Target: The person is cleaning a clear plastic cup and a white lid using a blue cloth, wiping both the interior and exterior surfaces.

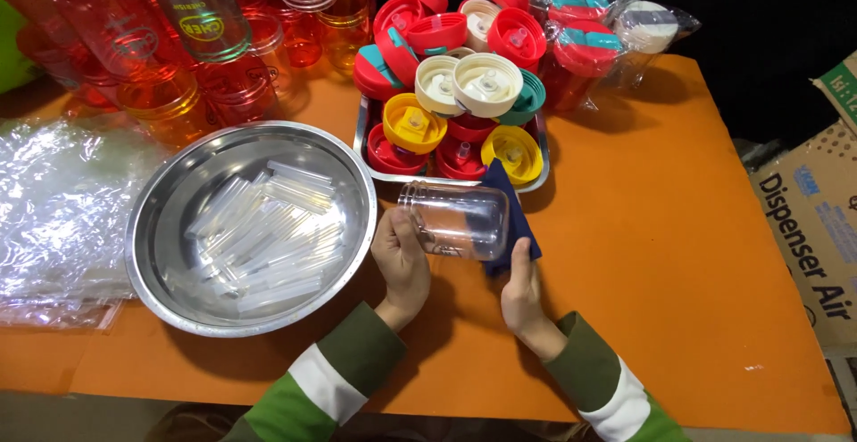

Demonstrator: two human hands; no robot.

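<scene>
Orange table (678, 254). Steel bowl (161, 254), near left, holding clear straws (268, 228). Tray (361, 134) of coloured lids (464, 58), far centre. Clear bottle (455, 219), on its side, centre: left hand (402, 259) grips its mouth end; right hand (520, 290) presses blue cloth (513, 214) against its base.

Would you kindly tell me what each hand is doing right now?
Left hand: closed on the clear bottle's open end.
Right hand: holding a dark blue cloth against the bottle's base.

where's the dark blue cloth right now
The dark blue cloth is under the clear bottle, by the right hand, just below the tray of lids.
</scene>
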